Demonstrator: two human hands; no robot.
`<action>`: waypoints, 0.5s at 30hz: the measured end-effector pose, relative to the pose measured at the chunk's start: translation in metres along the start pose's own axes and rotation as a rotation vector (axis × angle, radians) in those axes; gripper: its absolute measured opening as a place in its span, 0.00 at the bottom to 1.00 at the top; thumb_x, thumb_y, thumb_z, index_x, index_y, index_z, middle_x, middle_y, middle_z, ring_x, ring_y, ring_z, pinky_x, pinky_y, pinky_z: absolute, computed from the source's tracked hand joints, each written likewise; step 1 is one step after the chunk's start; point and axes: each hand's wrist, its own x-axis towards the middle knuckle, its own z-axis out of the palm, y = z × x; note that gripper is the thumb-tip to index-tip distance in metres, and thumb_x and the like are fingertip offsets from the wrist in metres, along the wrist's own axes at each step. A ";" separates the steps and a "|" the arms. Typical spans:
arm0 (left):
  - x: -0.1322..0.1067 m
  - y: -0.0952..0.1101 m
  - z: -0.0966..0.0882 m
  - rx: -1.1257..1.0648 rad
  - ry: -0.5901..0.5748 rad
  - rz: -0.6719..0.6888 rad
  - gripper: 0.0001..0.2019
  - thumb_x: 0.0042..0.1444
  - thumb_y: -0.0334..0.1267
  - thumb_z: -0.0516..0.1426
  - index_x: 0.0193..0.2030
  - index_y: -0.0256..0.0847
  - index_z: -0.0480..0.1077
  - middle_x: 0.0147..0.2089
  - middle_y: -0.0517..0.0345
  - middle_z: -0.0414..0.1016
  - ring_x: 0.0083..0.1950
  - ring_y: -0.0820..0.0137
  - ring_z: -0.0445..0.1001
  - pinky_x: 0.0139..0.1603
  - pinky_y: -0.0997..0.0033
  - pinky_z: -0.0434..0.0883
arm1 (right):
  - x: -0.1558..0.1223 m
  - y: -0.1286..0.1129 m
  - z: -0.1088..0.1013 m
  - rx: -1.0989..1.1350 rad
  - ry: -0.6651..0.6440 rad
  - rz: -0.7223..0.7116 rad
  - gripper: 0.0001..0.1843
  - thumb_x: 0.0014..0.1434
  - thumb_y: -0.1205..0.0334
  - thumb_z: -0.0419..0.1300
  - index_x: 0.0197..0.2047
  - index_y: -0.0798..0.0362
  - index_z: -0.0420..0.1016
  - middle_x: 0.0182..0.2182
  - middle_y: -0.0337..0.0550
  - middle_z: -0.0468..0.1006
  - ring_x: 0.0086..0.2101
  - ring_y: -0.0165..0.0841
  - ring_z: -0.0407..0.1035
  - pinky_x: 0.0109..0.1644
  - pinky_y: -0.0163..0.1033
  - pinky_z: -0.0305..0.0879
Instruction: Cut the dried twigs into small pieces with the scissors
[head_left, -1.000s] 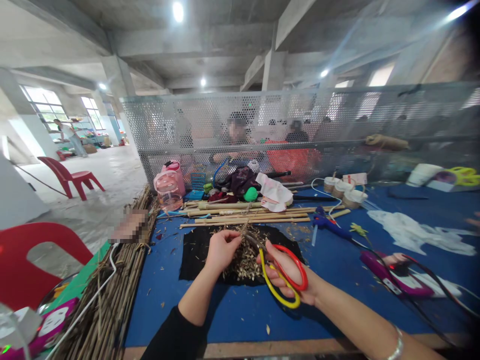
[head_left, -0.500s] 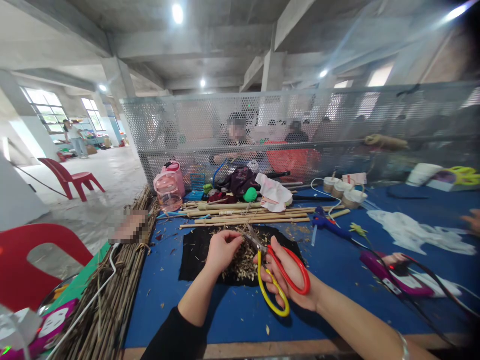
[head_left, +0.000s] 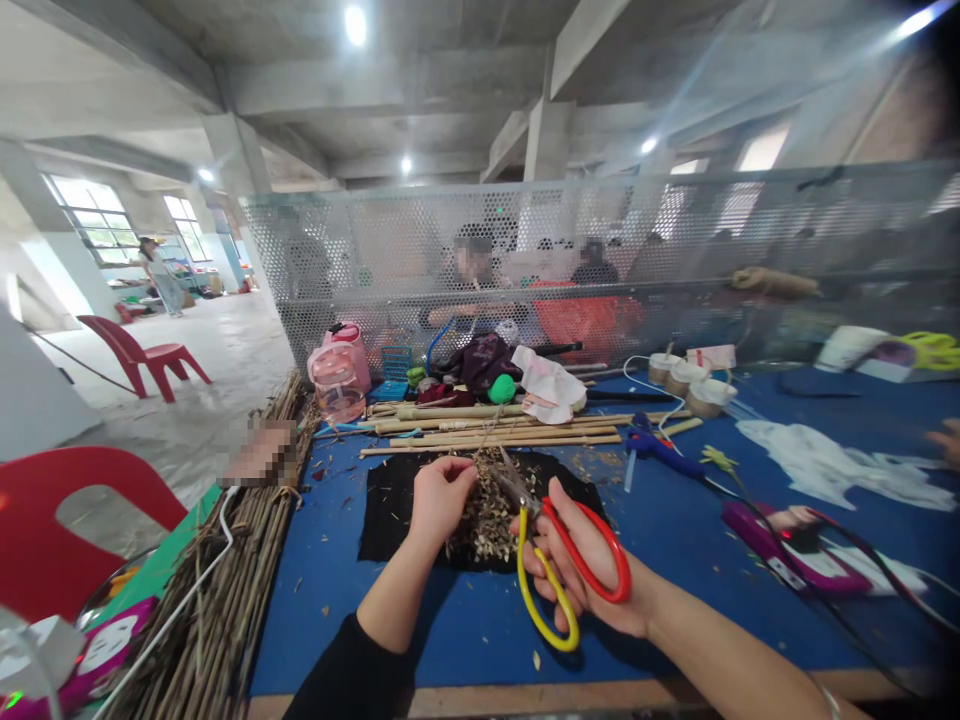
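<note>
My right hand (head_left: 581, 580) is wrapped round a pair of scissors (head_left: 532, 507) with one red and one yellow handle loop. The handles are spread and the blades point away, toward my left fingertips. Thumb and forefinger of my left hand (head_left: 442, 505) are pinched together just left of the blade tips; whatever lies between them is too small to make out. Beneath both hands a pile of small pale and brown clippings (head_left: 491, 525) covers part of a black cloth (head_left: 386, 510) on the blue table (head_left: 330, 620).
Thin bamboo sticks (head_left: 495, 438) lie behind the cloth, near a green yarn ball (head_left: 501, 389). A bundle of twigs (head_left: 217, 590) runs along the left edge. To the right are a blue glue gun (head_left: 664, 448), a purple power strip (head_left: 795, 555) and white plastic (head_left: 840, 460). A perforated metal screen (head_left: 390, 260) stands behind.
My right hand has shifted slightly right with the scissors, whose handles are a bit wider apart. My left hand has drawn a little left, away from the blades. A distant person has moved right.
</note>
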 end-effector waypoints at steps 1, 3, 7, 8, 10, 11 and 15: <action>-0.001 0.001 0.000 0.000 -0.012 0.000 0.11 0.46 0.41 0.59 0.33 0.36 0.75 0.25 0.56 0.74 0.25 0.74 0.68 0.26 0.76 0.64 | 0.000 0.000 0.001 0.002 -0.006 -0.004 0.34 0.50 0.29 0.43 0.43 0.50 0.65 0.21 0.36 0.65 0.19 0.28 0.62 0.17 0.34 0.66; -0.002 0.003 0.002 0.000 -0.058 -0.010 0.10 0.46 0.40 0.59 0.33 0.36 0.75 0.24 0.57 0.74 0.23 0.75 0.67 0.25 0.77 0.63 | 0.001 -0.001 0.002 0.008 -0.009 -0.021 0.34 0.51 0.29 0.42 0.43 0.50 0.64 0.21 0.36 0.66 0.19 0.28 0.62 0.17 0.35 0.67; -0.006 0.006 0.004 0.009 -0.143 -0.051 0.09 0.45 0.38 0.59 0.31 0.35 0.74 0.21 0.59 0.72 0.21 0.76 0.65 0.23 0.77 0.62 | 0.009 -0.001 0.003 0.015 0.034 -0.042 0.32 0.53 0.31 0.43 0.41 0.51 0.65 0.18 0.33 0.62 0.15 0.24 0.57 0.12 0.28 0.59; -0.006 0.006 0.004 0.022 -0.146 -0.052 0.09 0.45 0.38 0.59 0.31 0.35 0.74 0.22 0.59 0.72 0.21 0.76 0.65 0.24 0.77 0.62 | 0.012 0.000 0.002 0.016 0.054 -0.038 0.31 0.53 0.32 0.44 0.40 0.51 0.66 0.17 0.32 0.60 0.14 0.23 0.55 0.11 0.26 0.56; -0.006 0.005 0.004 0.057 -0.129 -0.037 0.09 0.45 0.38 0.59 0.31 0.36 0.75 0.22 0.58 0.73 0.22 0.75 0.66 0.25 0.76 0.62 | 0.014 0.002 0.001 0.018 0.087 -0.031 0.30 0.54 0.33 0.45 0.39 0.52 0.66 0.17 0.31 0.59 0.13 0.21 0.52 0.10 0.24 0.52; -0.006 0.004 0.003 0.072 -0.119 -0.025 0.09 0.45 0.38 0.59 0.31 0.36 0.75 0.23 0.57 0.73 0.23 0.75 0.67 0.25 0.76 0.63 | 0.014 0.003 0.001 0.019 0.099 -0.034 0.30 0.54 0.33 0.45 0.39 0.52 0.66 0.17 0.31 0.58 0.13 0.20 0.51 0.10 0.23 0.51; -0.004 0.001 0.002 0.058 -0.076 -0.001 0.09 0.46 0.40 0.58 0.32 0.37 0.75 0.25 0.56 0.75 0.25 0.73 0.69 0.27 0.76 0.64 | 0.008 0.003 0.004 0.024 0.063 -0.036 0.31 0.52 0.31 0.46 0.41 0.51 0.66 0.18 0.32 0.61 0.14 0.23 0.55 0.11 0.26 0.56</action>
